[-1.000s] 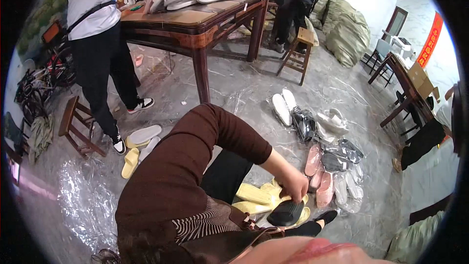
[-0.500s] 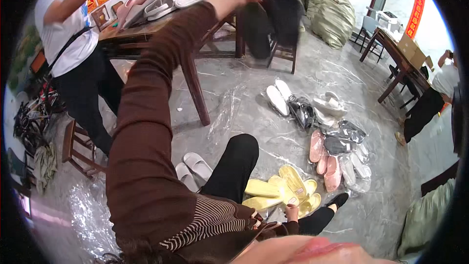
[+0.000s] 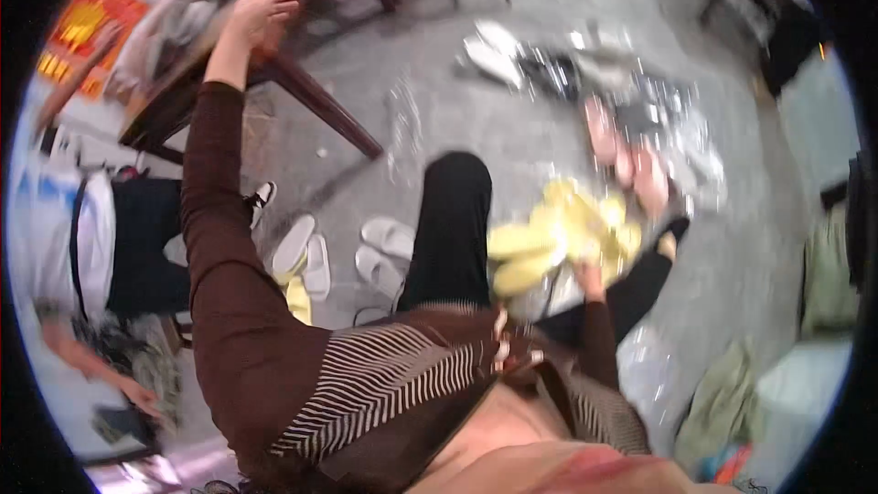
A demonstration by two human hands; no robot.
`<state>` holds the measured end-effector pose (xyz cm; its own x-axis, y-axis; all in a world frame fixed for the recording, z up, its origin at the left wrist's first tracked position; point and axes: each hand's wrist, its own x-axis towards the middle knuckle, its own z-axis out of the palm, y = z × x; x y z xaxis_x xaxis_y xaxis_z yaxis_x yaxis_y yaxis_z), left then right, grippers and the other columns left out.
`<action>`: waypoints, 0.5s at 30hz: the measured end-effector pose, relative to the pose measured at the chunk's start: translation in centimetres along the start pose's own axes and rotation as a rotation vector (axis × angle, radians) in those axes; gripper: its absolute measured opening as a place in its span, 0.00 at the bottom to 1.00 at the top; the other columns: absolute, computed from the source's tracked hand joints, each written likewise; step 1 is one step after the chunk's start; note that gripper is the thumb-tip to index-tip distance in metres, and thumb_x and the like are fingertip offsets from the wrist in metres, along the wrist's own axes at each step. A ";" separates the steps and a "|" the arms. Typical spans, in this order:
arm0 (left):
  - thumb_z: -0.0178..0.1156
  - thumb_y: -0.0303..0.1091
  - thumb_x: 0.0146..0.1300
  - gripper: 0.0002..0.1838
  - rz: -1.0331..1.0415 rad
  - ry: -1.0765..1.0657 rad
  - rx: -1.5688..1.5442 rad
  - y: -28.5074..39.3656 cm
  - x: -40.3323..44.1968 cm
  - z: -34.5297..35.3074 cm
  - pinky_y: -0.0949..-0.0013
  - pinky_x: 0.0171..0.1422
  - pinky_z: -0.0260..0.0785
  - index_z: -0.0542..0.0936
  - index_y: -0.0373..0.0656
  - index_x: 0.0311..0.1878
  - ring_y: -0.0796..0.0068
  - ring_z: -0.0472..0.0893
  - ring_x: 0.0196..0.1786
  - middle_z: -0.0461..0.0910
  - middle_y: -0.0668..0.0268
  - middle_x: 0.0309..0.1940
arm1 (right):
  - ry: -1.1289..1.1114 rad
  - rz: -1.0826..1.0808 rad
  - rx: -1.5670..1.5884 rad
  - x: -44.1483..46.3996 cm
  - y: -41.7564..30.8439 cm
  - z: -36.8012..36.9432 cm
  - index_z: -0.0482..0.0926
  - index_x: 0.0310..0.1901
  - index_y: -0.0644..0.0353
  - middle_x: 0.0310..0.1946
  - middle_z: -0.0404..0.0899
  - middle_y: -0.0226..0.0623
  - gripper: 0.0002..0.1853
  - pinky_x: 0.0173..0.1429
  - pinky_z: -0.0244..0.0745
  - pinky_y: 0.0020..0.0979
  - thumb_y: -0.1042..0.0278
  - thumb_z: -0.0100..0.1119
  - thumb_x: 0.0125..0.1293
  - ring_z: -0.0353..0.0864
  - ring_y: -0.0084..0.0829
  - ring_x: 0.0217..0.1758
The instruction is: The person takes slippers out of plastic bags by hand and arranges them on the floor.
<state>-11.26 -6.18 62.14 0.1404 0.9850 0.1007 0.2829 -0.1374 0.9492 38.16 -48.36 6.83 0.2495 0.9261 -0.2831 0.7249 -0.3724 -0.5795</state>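
My left hand [image 3: 262, 15] is stretched out at the upper left, over the corner of the wooden table [image 3: 151, 123]. Its fingers are loosely bent and nothing shows in them. Low on the right, my right hand [image 3: 590, 276] is at the near edge of a fanned group of yellow slippers [image 3: 526, 242] on the floor. Motion blur hides whether its fingers grip one. Left of my knee lie a pair of white slippers [image 3: 387, 238] and another white pair [image 3: 315, 267], with a yellow slipper [image 3: 298, 300] beside it.
Beyond the yellow slippers lie pink slippers [image 3: 649, 181], dark slippers [image 3: 637, 117] and white slippers [image 3: 494, 53], some in shiny plastic. A person in dark trousers [image 3: 144, 242] stands at the left. A green sack [image 3: 828, 270] stands at the right.
My view has tipped down and turned left. My left arm has swung left, and the blurred black slippers seen at that hand are gone from it. My right hand stays by the yellow slippers.
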 end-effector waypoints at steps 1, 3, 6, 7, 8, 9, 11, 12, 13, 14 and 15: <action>0.54 0.37 0.59 0.16 0.054 -0.192 0.096 -0.1 -2.3 4.1 0.74 0.39 0.68 0.70 0.41 0.49 0.77 0.76 0.36 0.76 0.66 0.38 | 0.138 -0.186 0.092 -0.3 -1.7 -1.0 0.74 0.45 0.64 0.38 0.77 0.49 0.14 0.48 0.70 0.36 0.68 0.47 0.59 0.76 0.41 0.42; 0.52 0.38 0.61 0.19 0.195 -0.546 0.161 -0.8 -6.1 11.3 0.73 0.44 0.67 0.68 0.40 0.52 0.76 0.76 0.41 0.75 0.62 0.44 | 0.165 -0.215 0.148 -0.4 -3.0 -1.9 0.72 0.48 0.64 0.46 0.73 0.49 0.17 0.56 0.63 0.36 0.76 0.50 0.54 0.70 0.42 0.52; 0.54 0.34 0.57 0.22 0.174 -0.786 -0.121 0.4 -14.0 21.6 0.70 0.41 0.69 0.66 0.39 0.55 0.71 0.76 0.43 0.73 0.57 0.43 | 0.172 -0.112 0.214 -1.9 -4.5 -2.6 0.75 0.41 0.64 0.35 0.78 0.47 0.14 0.47 0.69 0.36 0.69 0.51 0.52 0.76 0.44 0.42; 0.54 0.34 0.57 0.22 0.148 -0.829 -0.187 -0.7 -15.0 23.1 0.70 0.41 0.69 0.65 0.39 0.55 0.71 0.76 0.43 0.73 0.57 0.44 | 0.092 -0.036 0.151 -1.7 -4.3 -2.7 0.75 0.41 0.64 0.36 0.77 0.48 0.14 0.48 0.69 0.37 0.69 0.51 0.52 0.76 0.44 0.43; 0.54 0.34 0.57 0.22 0.126 -0.855 -0.251 -1.7 -15.6 24.2 0.70 0.42 0.69 0.65 0.39 0.55 0.70 0.76 0.43 0.73 0.56 0.44 | 0.010 0.030 0.091 -1.7 -4.4 -2.7 0.75 0.41 0.63 0.37 0.77 0.49 0.14 0.49 0.68 0.37 0.68 0.51 0.53 0.75 0.43 0.44; 0.54 0.34 0.57 0.23 0.096 -0.870 -0.303 -2.6 -16.1 24.9 0.70 0.42 0.69 0.65 0.39 0.55 0.70 0.76 0.43 0.73 0.56 0.44 | -0.015 0.062 0.084 -2.3 -4.5 -2.6 0.75 0.41 0.63 0.37 0.77 0.49 0.14 0.49 0.68 0.37 0.68 0.51 0.53 0.75 0.43 0.44; 0.55 0.35 0.56 0.23 0.045 -0.879 -0.370 -4.2 -16.4 25.8 0.70 0.43 0.68 0.65 0.39 0.55 0.70 0.76 0.43 0.73 0.56 0.44 | 0.041 0.196 0.048 -1.7 -4.4 -2.4 0.73 0.42 0.65 0.36 0.76 0.50 0.17 0.47 0.69 0.39 0.72 0.54 0.47 0.74 0.48 0.42; 0.55 0.35 0.56 0.23 0.010 -0.872 -0.390 -4.8 -16.1 25.9 0.70 0.43 0.68 0.65 0.39 0.55 0.70 0.76 0.44 0.73 0.56 0.45 | 0.070 0.213 0.033 -1.1 -4.3 -2.6 0.73 0.42 0.66 0.36 0.76 0.50 0.18 0.47 0.69 0.38 0.72 0.55 0.47 0.74 0.47 0.41; 0.55 0.35 0.56 0.24 -0.017 -0.863 -0.406 -5.4 -15.9 26.1 0.70 0.44 0.68 0.65 0.38 0.55 0.70 0.76 0.44 0.73 0.56 0.45 | 0.101 0.253 0.037 -0.7 -3.9 -2.9 0.73 0.43 0.66 0.36 0.76 0.51 0.18 0.46 0.70 0.38 0.71 0.56 0.47 0.74 0.47 0.40; 0.55 0.36 0.56 0.24 -0.035 -0.851 -0.415 -6.1 -15.2 26.4 0.70 0.44 0.68 0.65 0.38 0.55 0.70 0.76 0.44 0.73 0.56 0.45 | 0.161 0.292 0.053 0.4 -3.2 -3.6 0.72 0.43 0.67 0.37 0.76 0.51 0.18 0.45 0.70 0.37 0.71 0.57 0.47 0.75 0.46 0.40; 0.55 0.36 0.56 0.24 -0.047 -0.836 -0.418 -6.6 -14.6 26.7 0.70 0.44 0.68 0.65 0.38 0.55 0.70 0.76 0.44 0.73 0.56 0.45 | 0.246 0.344 0.087 1.9 -2.4 -5.2 0.72 0.43 0.68 0.37 0.76 0.51 0.19 0.45 0.71 0.37 0.71 0.58 0.48 0.75 0.46 0.39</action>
<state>10.13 -22.41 46.50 0.8200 0.5714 -0.0331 -0.0360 0.1091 0.9934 40.22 -45.35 11.65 0.6202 0.7303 -0.2864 0.5188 -0.6557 -0.5486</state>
